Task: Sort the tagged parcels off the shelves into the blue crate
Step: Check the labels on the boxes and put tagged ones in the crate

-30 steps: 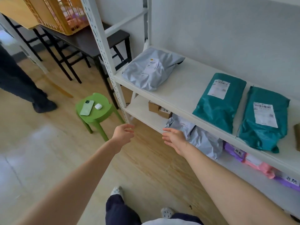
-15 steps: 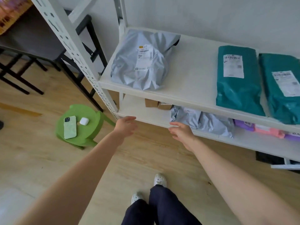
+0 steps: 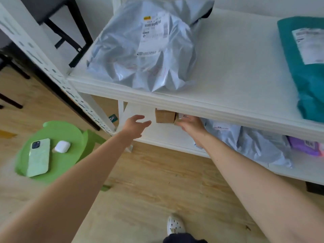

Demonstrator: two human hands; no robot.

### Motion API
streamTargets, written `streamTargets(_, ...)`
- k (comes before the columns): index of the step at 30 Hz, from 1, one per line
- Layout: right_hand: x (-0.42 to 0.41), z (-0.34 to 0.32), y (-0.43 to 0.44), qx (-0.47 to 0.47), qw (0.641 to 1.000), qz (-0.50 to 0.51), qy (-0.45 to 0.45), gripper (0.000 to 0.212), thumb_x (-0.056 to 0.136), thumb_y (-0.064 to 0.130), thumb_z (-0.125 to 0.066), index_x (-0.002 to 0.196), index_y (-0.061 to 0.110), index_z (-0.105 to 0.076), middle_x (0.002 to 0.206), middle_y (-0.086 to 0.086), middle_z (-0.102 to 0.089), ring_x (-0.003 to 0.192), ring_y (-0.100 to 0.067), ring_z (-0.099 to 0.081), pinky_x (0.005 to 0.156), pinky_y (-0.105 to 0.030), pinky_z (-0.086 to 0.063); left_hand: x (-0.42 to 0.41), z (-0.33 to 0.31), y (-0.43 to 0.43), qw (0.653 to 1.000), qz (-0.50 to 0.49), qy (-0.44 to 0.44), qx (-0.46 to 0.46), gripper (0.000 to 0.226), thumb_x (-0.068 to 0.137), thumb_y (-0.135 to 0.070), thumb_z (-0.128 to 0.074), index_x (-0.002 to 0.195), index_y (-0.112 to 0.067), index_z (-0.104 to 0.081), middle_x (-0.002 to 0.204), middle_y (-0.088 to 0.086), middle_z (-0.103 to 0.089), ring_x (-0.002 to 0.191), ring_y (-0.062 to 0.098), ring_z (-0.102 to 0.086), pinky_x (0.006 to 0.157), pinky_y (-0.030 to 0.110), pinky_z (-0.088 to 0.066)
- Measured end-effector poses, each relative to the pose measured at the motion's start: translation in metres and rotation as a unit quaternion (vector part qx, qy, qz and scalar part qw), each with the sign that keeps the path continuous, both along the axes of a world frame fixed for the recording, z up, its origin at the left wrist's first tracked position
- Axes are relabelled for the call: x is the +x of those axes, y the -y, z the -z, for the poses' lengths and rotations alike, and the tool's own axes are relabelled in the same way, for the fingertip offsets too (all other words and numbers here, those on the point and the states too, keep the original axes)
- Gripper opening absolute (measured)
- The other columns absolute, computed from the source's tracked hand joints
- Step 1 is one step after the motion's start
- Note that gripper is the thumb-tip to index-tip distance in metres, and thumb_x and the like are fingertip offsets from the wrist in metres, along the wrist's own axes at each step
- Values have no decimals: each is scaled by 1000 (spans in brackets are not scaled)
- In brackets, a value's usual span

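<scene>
Left hand [image 3: 135,124] released, fingers spread, just left of brown box [image 3: 164,116] on lower shelf [image 3: 157,133], not touching it. Right hand [image 3: 192,125] is against second box [image 3: 178,117] right beside it; can't tell if it's grasping. Grey parcel [image 3: 143,50] lies on upper shelf [image 3: 236,67].

On the upper shelf [image 3: 228,67] a poly mailer [image 3: 140,55] lies at the front left corner, with a second mailer [image 3: 305,67] well apart toward the right end. On the lower shelf [image 3: 157,132], near its left end and partly under the upper shelf's front edge, a cardboard box [image 3: 164,116] sits with a second box [image 3: 177,118] just beside it on the right. Further right lie a third mailer [image 3: 254,144] and a flat parcel [image 3: 305,146]. Beyond the lower shelf's left end, on the floor [image 3: 157,181], stands a stool [image 3: 70,165] — on it a phone [image 3: 39,157], with an earbud case [image 3: 62,146] just to its right.
</scene>
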State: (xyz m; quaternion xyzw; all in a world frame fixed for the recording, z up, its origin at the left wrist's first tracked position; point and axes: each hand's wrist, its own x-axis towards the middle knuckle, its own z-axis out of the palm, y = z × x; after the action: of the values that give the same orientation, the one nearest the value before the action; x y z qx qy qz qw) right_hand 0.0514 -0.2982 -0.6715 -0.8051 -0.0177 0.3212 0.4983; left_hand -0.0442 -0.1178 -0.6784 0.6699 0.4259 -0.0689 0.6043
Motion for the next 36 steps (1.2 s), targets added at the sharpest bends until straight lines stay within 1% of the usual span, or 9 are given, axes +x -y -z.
streamTargets(6, 40, 43, -25, -5, 1000, 25, 3, 27, 90, 28, -62, 114, 19, -58, 115, 0, -58, 109, -20, -53, 95, -28, -38, 49, 52, -17, 999, 7, 39, -3, 53, 87, -32, -68, 136, -21, -49, 129, 9, -54, 117, 27, -54, 89, 36, -52)
streamTargets(12, 74, 92, -42, 84, 995, 58, 13, 73, 50, 49, -70, 118, 23, -61, 125, 0, -60, 117, -21, -54, 107, -42, -41, 77, 86, -23, 998, 24, 57, -17, 61, 86, -38, -67, 140, -24, -43, 135, 9, -50, 120, 26, -52, 94, 38, -49)
streamTargets(13, 75, 95, -42, 92, 994, 57, 4, 64, 54, 46, -70, 113, 23, -63, 122, 0, -62, 115, -21, -55, 106, -44, -41, 79, 91, -22, 998, 27, 60, -23, 63, 85, -39, -68, 141, -24, -42, 135, 9, -50, 119, 26, -52, 96, 40, -49)
streamTargets(15, 69, 90, -44, 99, 994, 54, -3, 19, 76, 26, -68, 94, 26, -65, 108, 1, -64, 113, -25, -57, 105, -46, -43, 82, 98, -21, 997, 32, 67, -35, 67, 84, -40, -69, 142, -25, -41, 135, 8, -50, 120, 26, -51, 98, 41, -48)
streamTargets(16, 68, 89, -45, 100, 994, 53, 2, 13, 84, 15, -63, 88, 27, -63, 100, 4, -64, 113, -27, -57, 104, -45, -43, 84, 102, -21, 996, 34, 73, -38, 67, 84, -39, -69, 143, -25, -40, 134, 8, -50, 120, 26, -51, 98, 41, -47)
streamTargets(21, 69, 100, -50, 130, 990, 58, 14, 39, 91, 3, -55, 129, 11, -55, 98, 10, -57, 105, -16, -53, 98, -34, -45, 90, 113, -20, 994, 37, 98, -36, 65, 84, -37, -70, 141, -26, -42, 115, 1, -54, 113, 22, -50, 100, 43, -45)
streamTargets(23, 71, 106, -51, 135, 989, 56, 17, 44, 91, 4, -56, 134, 9, -51, 102, 9, -56, 105, -15, -52, 98, -33, -44, 91, 115, -21, 993, 34, 108, -35, 64, 84, -41, -68, 141, -25, -42, 118, 1, -55, 112, 22, -51, 100, 44, -45)
streamTargets(28, 65, 118, -66, 132, 990, 33, 44, 63, 84, 23, -61, 143, 19, -38, 138, -1, -49, 123, -22, -48, 105, -48, -41, 92, 121, -23, 990, -3, 132, -44, 48, 91, -47, -56, 129, -19, -50, 122, 5, -55, 115, 31, -53, 99, 49, -46)
streamTargets(36, 47, 136, -64, 185, 979, 55, 57, 43, 94, 24, -54, 136, 25, -47, 138, -1, -49, 122, -26, -50, 94, -57, -48, 63, 134, -22, 981, -18, 189, -43, 35, 90, -43, -60, 112, -17, -54, 111, 5, -61, 98, 29, -62, 86, 45, -52)
